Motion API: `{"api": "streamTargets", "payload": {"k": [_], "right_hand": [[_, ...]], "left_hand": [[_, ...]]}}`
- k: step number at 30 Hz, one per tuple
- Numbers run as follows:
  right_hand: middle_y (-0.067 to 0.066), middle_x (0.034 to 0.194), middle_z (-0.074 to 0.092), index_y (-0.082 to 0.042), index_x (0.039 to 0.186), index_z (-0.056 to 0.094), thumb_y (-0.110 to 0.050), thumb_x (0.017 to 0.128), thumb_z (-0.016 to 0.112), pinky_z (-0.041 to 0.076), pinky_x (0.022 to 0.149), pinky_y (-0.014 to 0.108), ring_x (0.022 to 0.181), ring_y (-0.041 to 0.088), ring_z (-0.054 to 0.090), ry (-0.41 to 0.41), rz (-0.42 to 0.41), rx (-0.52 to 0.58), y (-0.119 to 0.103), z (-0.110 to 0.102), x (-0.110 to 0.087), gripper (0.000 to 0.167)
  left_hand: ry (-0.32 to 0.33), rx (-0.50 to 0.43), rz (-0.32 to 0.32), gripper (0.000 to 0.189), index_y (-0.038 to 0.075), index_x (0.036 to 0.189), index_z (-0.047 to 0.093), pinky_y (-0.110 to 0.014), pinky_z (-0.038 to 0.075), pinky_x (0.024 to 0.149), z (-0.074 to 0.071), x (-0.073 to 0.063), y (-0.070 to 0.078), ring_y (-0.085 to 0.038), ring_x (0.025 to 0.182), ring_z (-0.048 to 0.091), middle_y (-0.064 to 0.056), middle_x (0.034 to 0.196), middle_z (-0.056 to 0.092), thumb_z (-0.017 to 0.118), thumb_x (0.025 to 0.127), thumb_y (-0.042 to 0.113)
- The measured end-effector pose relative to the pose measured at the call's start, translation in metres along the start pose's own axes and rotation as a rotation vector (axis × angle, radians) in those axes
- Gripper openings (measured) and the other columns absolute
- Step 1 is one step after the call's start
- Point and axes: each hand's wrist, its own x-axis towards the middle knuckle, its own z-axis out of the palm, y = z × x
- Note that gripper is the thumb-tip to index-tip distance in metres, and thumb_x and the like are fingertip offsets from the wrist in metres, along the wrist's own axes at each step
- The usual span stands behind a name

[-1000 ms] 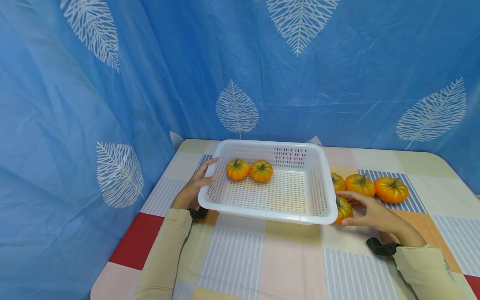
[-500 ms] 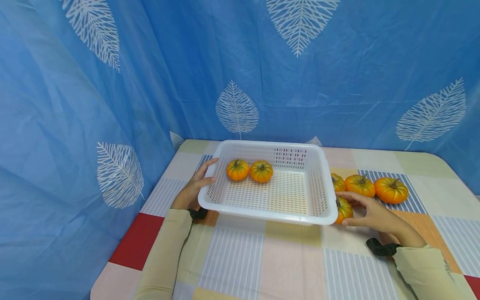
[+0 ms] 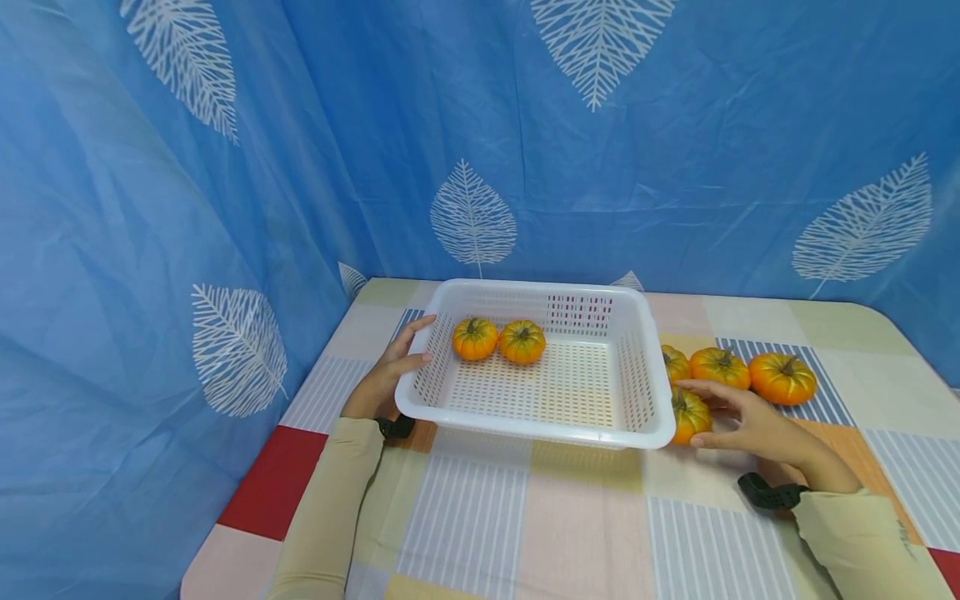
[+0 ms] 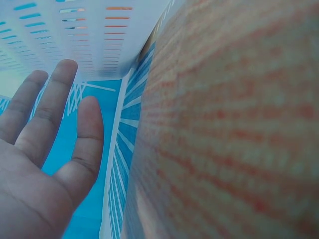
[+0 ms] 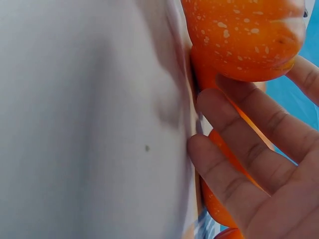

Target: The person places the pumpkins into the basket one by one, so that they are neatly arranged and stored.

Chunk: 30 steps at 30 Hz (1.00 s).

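Observation:
My left hand [image 3: 386, 375] lies at the left end of a white plastic basket [image 3: 525, 433], fingers and thumb spread at its rim. In the left wrist view those fingers [image 4: 62, 94] look relaxed against the slotted wall. Inside the basket, toward its left, sit two small orange pumpkins [image 3: 475, 339]. Beyond the basket's right end, my right hand [image 3: 757, 425] holds a pumpkin [image 3: 690, 418] between thumb and fingertips. The right wrist view has this pumpkin [image 5: 244, 37] at the top, with the other fingers [image 5: 224, 169] extended below it.
Behind the right hand stand three more pumpkins [image 3: 782, 379] in a row, the leftmost partly hidden by the basket. A checked cloth [image 3: 585, 533] covers the table. Blue curtains [image 3: 360, 167] with white leaves hang at the back and left.
My right hand and the pumpkin in it have shifted slightly right, away from the basket, so more of the pumpkin shows. The left hand and basket stay put.

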Motion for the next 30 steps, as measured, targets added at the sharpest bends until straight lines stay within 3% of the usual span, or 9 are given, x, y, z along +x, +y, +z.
{"api": "streamTargets", "payload": {"k": [10,21,26,30], "right_hand": [[-0.038,0.137,0.051,0.002,0.151,0.056,-0.002,0.086,0.088,0.055,0.091,0.019,0.117,-0.011,0.054,0.006,0.027,-0.014,-0.002,-0.005,-0.001,0.073],[-0.038,0.142,0.048,0.001,0.153,0.054,0.002,0.086,0.086,0.048,0.092,0.009,0.116,-0.010,0.054,0.052,0.001,-0.025,-0.007,-0.013,-0.003,0.074],[-0.037,0.143,0.047,0.000,0.154,0.054,0.003,0.087,0.085,0.047,0.092,0.009,0.116,-0.009,0.054,0.063,0.017,-0.024,-0.011,-0.014,-0.004,0.074],[-0.038,0.144,0.044,-0.002,0.157,0.052,0.000,0.089,0.084,0.045,0.092,0.009,0.116,-0.010,0.051,0.075,0.053,-0.028,-0.013,-0.016,-0.006,0.075]], "left_hand": [[0.002,0.005,0.005,0.081,0.019,0.172,0.015,-0.067,0.051,0.107,-0.001,0.001,-0.001,-0.052,0.145,0.040,-0.015,0.179,0.014,0.052,0.101,0.017],[-0.011,0.000,0.024,0.081,0.016,0.172,0.013,-0.069,0.049,0.108,-0.002,0.001,-0.001,-0.053,0.144,0.039,-0.018,0.178,0.014,0.051,0.101,0.016],[-0.010,-0.016,0.009,0.080,0.019,0.172,0.013,-0.070,0.047,0.110,-0.001,0.001,-0.001,-0.052,0.145,0.038,-0.015,0.178,0.014,0.052,0.101,0.018],[-0.028,-0.024,0.036,0.082,0.014,0.172,0.011,-0.072,0.045,0.112,-0.002,0.002,-0.003,-0.053,0.147,0.035,-0.019,0.178,0.012,0.051,0.101,0.015]]}}
